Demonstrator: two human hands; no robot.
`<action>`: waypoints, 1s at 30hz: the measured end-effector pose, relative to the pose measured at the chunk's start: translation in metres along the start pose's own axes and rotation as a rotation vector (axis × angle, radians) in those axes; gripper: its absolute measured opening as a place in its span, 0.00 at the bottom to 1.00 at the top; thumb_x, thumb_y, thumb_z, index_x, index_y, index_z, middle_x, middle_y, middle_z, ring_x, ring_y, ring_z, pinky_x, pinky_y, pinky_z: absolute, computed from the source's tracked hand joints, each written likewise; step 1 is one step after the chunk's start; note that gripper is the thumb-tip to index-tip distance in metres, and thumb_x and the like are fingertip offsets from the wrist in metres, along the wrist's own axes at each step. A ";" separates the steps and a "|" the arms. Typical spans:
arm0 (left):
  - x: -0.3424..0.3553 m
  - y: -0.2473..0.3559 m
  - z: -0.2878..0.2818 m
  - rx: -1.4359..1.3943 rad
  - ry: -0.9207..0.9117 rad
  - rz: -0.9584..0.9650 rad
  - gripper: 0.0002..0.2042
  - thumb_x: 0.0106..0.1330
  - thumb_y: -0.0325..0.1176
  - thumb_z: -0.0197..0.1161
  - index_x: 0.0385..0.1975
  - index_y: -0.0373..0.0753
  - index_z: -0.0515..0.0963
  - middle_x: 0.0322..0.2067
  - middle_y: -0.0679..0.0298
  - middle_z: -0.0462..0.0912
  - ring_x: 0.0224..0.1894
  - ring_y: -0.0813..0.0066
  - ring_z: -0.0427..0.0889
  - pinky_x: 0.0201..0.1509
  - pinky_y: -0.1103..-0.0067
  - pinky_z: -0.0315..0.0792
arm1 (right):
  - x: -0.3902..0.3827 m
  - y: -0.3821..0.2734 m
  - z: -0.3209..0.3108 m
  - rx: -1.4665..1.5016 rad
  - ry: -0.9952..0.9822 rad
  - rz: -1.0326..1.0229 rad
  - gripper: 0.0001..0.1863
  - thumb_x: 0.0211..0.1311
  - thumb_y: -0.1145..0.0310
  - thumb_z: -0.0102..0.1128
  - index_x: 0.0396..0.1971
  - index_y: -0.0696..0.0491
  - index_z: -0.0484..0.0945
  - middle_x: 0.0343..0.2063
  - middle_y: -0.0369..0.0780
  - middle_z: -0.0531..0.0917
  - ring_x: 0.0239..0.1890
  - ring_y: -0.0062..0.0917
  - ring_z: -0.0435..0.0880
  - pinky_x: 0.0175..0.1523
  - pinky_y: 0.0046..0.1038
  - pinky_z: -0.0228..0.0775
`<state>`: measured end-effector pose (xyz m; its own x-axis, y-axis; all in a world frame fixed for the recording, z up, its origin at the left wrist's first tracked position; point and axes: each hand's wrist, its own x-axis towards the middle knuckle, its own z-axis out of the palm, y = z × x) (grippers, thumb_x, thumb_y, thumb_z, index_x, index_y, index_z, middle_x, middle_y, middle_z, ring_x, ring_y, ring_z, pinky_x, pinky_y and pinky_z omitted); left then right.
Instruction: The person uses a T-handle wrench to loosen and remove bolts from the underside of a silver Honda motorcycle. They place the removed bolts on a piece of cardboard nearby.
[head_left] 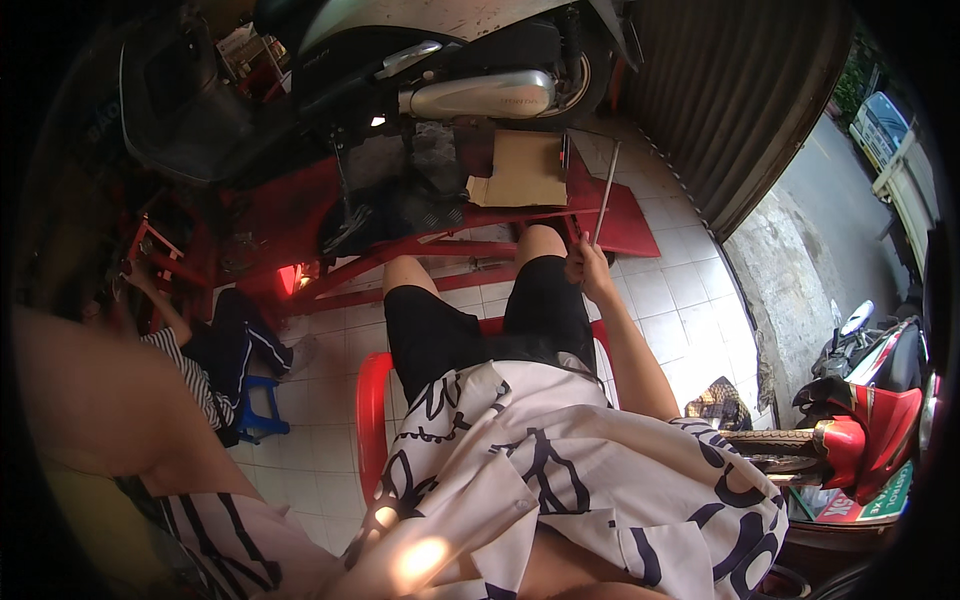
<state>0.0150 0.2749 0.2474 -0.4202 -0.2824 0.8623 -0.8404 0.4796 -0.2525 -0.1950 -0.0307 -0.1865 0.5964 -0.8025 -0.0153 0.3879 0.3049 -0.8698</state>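
My right hand [588, 266] is closed around the lower end of a long thin metal rod [607, 190], just beyond my right knee. The rod points up and slightly right, past the right end of a red lift platform [625, 225]. Its lower end is hidden in my fingers, so I cannot make out the kind of tool. At the left, my bent left arm [100, 400] looms large and blurred, and its hand is out of the picture. A flat piece of cardboard [525, 165] lies on the platform near the rod.
A scooter [480, 95] stands on the platform. At the left, a person in a striped shirt [185, 375] is beside a blue stool [262, 410]. I sit on a red chair [373, 410]. A shutter [740, 100] and a red motorbike [870, 430] are at the right.
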 end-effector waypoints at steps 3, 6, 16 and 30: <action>-0.073 0.038 0.045 -0.254 -0.123 -0.201 0.14 0.65 0.32 0.55 0.47 0.32 0.73 0.41 0.53 0.79 0.44 0.63 0.78 0.51 0.80 0.67 | -0.007 0.003 -0.011 0.563 -0.025 0.137 0.28 0.72 0.45 0.33 0.13 0.45 0.53 0.10 0.27 0.49 0.11 0.16 0.44 0.20 0.22 0.38; -0.138 0.063 0.101 -0.478 -0.255 -0.511 0.14 0.65 0.33 0.54 0.46 0.32 0.73 0.40 0.53 0.78 0.43 0.64 0.78 0.50 0.79 0.67 | -0.003 -0.003 -0.030 1.181 -0.254 0.061 0.27 0.72 0.50 0.34 0.11 0.46 0.52 0.10 0.28 0.49 0.11 0.15 0.44 0.21 0.22 0.39; -0.283 0.110 0.214 -0.925 -0.384 -1.228 0.14 0.66 0.35 0.51 0.44 0.32 0.71 0.37 0.55 0.77 0.39 0.65 0.76 0.46 0.79 0.66 | -0.007 -0.004 -0.047 1.207 -0.056 -0.070 0.25 0.72 0.58 0.36 0.11 0.45 0.52 0.09 0.28 0.47 0.10 0.15 0.43 0.21 0.22 0.39; -0.307 0.127 0.228 -1.007 -0.428 -1.354 0.15 0.67 0.38 0.46 0.41 0.31 0.70 0.32 0.57 0.75 0.35 0.68 0.73 0.40 0.78 0.66 | -0.008 0.004 -0.035 0.430 0.231 0.373 0.22 0.71 0.54 0.39 0.14 0.43 0.55 0.08 0.25 0.49 0.09 0.13 0.43 0.17 0.21 0.38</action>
<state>-0.0412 0.2327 -0.1495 0.1482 -0.9889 0.0060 -0.1905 -0.0226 0.9814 -0.2227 -0.0410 -0.2067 0.5976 -0.6777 -0.4285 0.4600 0.7275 -0.5091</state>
